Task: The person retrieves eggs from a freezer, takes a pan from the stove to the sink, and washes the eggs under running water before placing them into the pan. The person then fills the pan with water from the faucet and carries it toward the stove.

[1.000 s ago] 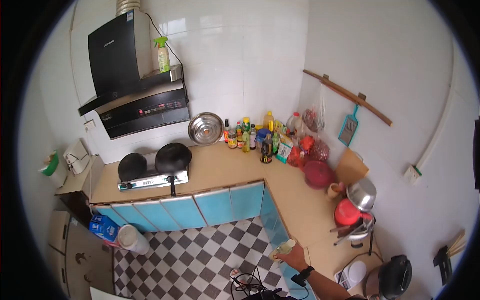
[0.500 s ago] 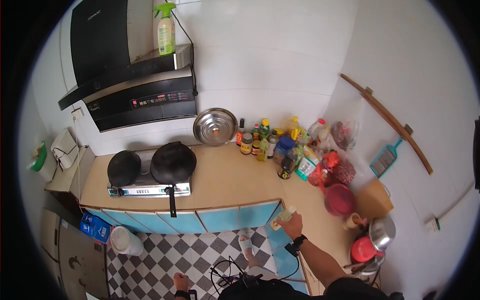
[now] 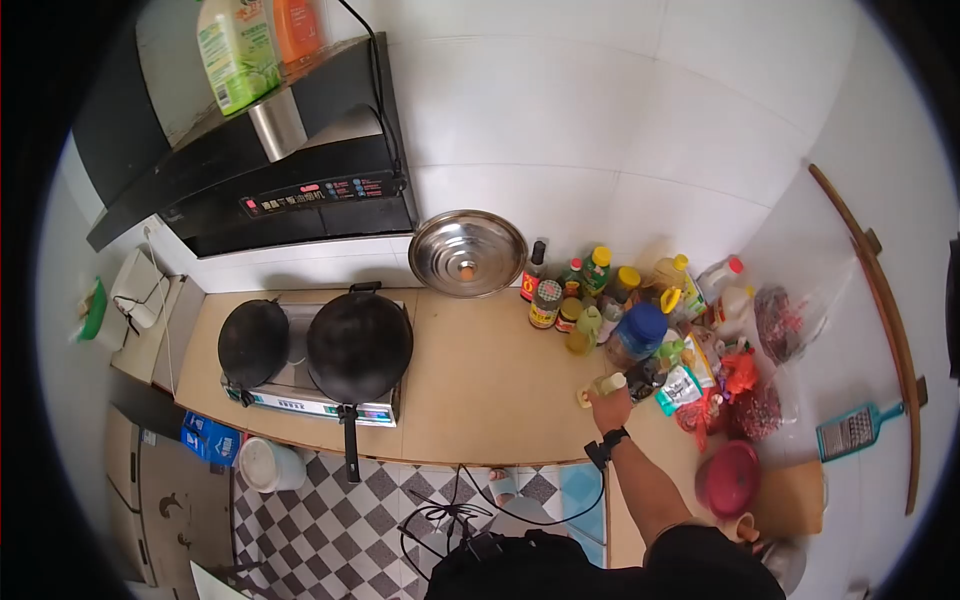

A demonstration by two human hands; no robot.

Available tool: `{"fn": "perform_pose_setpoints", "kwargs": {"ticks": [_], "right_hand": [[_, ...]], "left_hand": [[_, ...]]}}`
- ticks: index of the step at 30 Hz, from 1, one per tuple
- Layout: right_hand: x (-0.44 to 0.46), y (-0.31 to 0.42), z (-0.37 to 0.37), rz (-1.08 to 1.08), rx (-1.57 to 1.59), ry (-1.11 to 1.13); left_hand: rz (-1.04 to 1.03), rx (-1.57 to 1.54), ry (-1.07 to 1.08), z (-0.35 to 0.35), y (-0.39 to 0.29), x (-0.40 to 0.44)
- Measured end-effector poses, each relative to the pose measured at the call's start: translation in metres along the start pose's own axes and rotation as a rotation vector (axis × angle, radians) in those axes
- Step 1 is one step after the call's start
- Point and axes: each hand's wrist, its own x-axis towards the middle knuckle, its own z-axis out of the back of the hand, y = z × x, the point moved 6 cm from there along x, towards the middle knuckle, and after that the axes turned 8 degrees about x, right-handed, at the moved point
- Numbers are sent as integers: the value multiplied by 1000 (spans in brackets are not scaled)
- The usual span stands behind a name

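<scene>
My right hand (image 3: 611, 408) is over the counter, its fingers closed round a small pale container (image 3: 608, 384) with a light cap. Just beyond it stand a blue-lidded jar (image 3: 638, 333), a pale green bottle (image 3: 584, 331) and other sauce bottles. A dark bottle (image 3: 645, 378) is partly hidden beside the hand. My left hand is out of view. Further left, a black wok (image 3: 360, 347) and a smaller black pan (image 3: 254, 343) sit on the gas stove (image 3: 298, 372).
A steel lid (image 3: 467, 254) leans on the wall. At the right are a red basin (image 3: 728, 479), bagged food, a cutting board (image 3: 790, 499) and a hanging grater (image 3: 850, 432). The range hood (image 3: 290, 205) juts out above the stove. A bucket (image 3: 271, 465) stands on the floor.
My right hand has moved with the small container from the counter's front edge to beside the bottles. My left hand, visible half a second ago, has left the view. The view has moved closer to the counter.
</scene>
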Motion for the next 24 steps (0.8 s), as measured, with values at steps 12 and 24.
{"fn": "perform_pose_setpoints", "kwargs": {"ticks": [12,24], "right_hand": [[78,16,-29,-124,-96,-63],[20,-28,-52,-98,254,-52]], "left_hand": [[51,-529,-96,65,-130,57],[-24,-611,-144,118,-206,64]]}}
